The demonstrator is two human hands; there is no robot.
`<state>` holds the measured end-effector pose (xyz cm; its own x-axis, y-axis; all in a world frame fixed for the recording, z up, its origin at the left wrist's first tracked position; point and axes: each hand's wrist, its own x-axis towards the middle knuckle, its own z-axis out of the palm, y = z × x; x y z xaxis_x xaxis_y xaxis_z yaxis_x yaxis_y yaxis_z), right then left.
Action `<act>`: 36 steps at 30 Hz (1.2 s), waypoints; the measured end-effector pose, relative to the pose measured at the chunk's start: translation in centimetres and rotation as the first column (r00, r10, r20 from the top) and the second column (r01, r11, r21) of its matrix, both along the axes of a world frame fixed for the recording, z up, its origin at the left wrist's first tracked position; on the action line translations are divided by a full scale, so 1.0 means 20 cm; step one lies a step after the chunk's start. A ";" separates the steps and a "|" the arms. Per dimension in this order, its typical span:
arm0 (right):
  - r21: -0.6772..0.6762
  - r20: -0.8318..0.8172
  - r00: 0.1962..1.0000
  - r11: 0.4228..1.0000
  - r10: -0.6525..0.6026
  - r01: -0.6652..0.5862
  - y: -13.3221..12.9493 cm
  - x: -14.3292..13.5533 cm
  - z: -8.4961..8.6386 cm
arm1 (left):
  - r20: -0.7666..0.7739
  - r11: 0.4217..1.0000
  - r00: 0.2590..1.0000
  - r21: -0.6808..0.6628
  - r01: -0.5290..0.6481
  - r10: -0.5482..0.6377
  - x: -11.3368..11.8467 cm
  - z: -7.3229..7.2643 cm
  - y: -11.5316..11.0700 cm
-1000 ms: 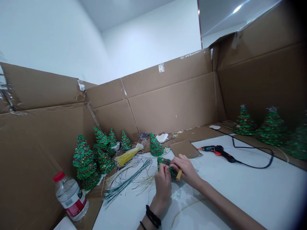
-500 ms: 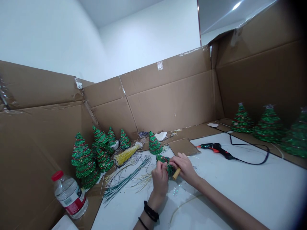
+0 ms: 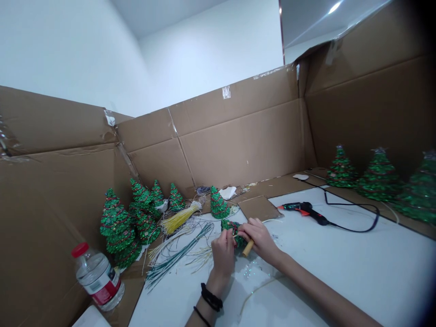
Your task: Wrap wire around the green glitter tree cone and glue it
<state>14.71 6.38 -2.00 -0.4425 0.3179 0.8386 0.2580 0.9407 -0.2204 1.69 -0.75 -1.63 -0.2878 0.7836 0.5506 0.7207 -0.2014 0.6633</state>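
Note:
Near the middle of the white board, both hands meet at a small green tree [image 3: 242,241] lying on its side, partly hidden by the fingers. My left hand [image 3: 223,250] is closed in a pinch at its left side, with a thin pale strand between the two hands. My right hand [image 3: 260,237] is wrapped round a yellowish-brown stick [image 3: 248,248] and its fingertips touch the tree. Clear glittery bits [image 3: 251,271] lie just below the hands. Another small green tree [image 3: 219,202] stands upright behind them.
A glue gun [image 3: 308,212] with a black cord lies at right. Teal wires [image 3: 180,256] and a yellow bundle [image 3: 180,218] lie at left, near several green trees [image 3: 117,225] and a bottle [image 3: 100,279]. Cardboard walls [image 3: 238,141] surround the board; more trees [image 3: 379,175] stand at right.
My left hand has shifted slightly left, away from my right hand, and the pale strand between them shows more. The whole view has moved a little.

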 end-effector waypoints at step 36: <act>-0.538 0.079 0.906 0.747 -0.416 0.390 0.23 0.15 0.01 | -0.163 0.966 0.978 -0.201 -0.160 0.129 -0.10 0.03 0.07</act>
<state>17.72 10.91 -1.72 -0.1382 0.8562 0.4978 0.5641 0.4812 -0.6710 -0.29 0.63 -1.07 -0.3349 0.8427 0.4216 0.8245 0.0454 0.5641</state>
